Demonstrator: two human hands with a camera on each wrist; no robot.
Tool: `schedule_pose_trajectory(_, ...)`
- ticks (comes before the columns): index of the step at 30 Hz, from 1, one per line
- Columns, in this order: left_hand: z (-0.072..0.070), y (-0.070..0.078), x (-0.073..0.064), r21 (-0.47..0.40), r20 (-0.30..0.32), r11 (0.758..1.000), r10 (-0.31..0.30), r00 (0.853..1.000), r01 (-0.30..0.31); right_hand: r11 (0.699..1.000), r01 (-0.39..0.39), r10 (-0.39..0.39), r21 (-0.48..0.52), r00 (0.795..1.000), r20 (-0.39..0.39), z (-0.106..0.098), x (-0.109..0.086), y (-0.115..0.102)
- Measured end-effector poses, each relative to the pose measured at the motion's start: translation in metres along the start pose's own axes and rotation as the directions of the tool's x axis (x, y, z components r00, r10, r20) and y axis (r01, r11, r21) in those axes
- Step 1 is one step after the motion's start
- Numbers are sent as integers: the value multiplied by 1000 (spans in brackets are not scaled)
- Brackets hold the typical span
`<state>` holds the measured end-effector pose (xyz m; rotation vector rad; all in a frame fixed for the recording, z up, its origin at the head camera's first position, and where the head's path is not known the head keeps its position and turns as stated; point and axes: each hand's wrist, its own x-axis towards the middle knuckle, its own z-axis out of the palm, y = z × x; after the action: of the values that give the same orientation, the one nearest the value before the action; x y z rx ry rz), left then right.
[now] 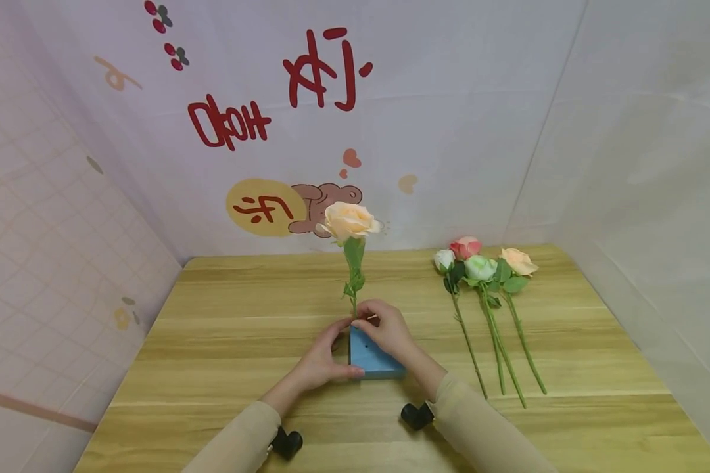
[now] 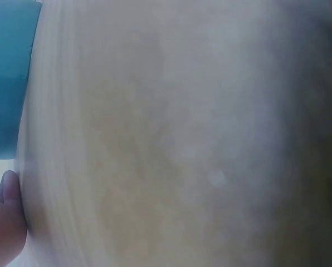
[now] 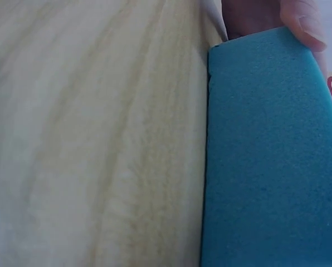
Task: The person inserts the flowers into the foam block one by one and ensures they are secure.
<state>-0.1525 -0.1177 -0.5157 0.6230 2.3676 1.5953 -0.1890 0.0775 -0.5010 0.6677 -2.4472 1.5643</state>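
A peach rose (image 1: 349, 222) stands upright, its stem meeting the far left corner of a blue foam block (image 1: 374, 358). My right hand (image 1: 387, 326) pinches the stem low down, just above the block. Gripping the block's left side is my left hand (image 1: 322, 361), its thumb on the front edge and its fingers reaching the back corner. The right wrist view shows the block's side (image 3: 266, 150) close up, with a thumb (image 3: 302, 22) at its upper edge. Part of the block (image 2: 10, 72) and some fingers (image 2: 4, 222) appear in the left wrist view.
On the right of the wooden table (image 1: 242, 295) lie several flowers: a white rose (image 1: 444, 259), a red one (image 1: 465, 247), a pale green one (image 1: 481, 268) and another peach one (image 1: 517, 261). A printed cloth wall (image 1: 449, 131) rises behind the table.
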Motion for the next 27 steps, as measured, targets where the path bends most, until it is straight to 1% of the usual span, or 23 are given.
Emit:
schedule_pose_trajectory(2, 0, 0, 0, -3, 3, 1000, 2, 1000, -2, 1000, -17, 17, 13, 1000, 3, -1, 0, 0)
schedule_pose_trajectory(7, 0, -1, 0, -5, 5, 1000, 4, 1000, -4, 998, -19, 19, 61, 1000, -8, -9, -3, 1)
schedule_pose_trajectory(10, 0, -1, 0, 4, 5, 1000, -6, 1000, 6, 996, -30, 32, 88, 999, -26, -15, -6, 0)
schedule_pose_trajectory(14, 0, 0, 0, 25, 6, 1000, -16, 1000, 16, 994, -37, 43, 99, 997, -59, -23, -11, -2)
schedule_pose_trajectory(17, 0, 1, 1, 39, 8, 999, -20, 1000, 19, 995, -37, 44, 96, 996, -72, -32, -17, -15)
schedule_pose_trajectory(21, 0, 1, 1, 38, 8, 999, -20, 1000, 19, 990, -66, 74, 123, 995, -64, -45, -24, -33)
schedule_pose_trajectory(27, 0, 2, 1, 35, 5, 999, -31, 1000, 31, 989, -81, 90, 124, 993, -72, -54, -33, -33)
